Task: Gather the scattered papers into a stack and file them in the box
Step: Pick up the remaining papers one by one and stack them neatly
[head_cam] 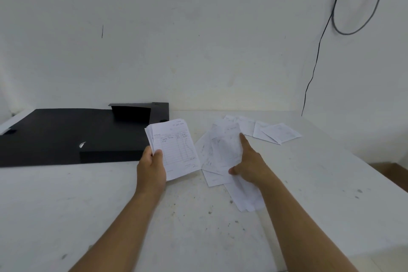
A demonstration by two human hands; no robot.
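- Papers first: a small stack of white lined slips [174, 150] is sitting upright in the left hand [152, 168], just right of the flat black file box [66, 137] lying opened out on the white table [110, 216].
- Left hand is gripping that stack at its lower left corner, thumb curled over the front, fingers hidden behind.
- Right hand [248, 165] is pinning a loose white sheet [225, 150], forefinger stretched along its right edge, thumb tucked at the lower edge; a true pinch is hard to confirm.
- More scattered white sheets [271, 131] are lying farther back, well apart from the stack.
- Best play, by judgement: slide the sheet free flat, square it against the stack, avoid dragging neighbours.
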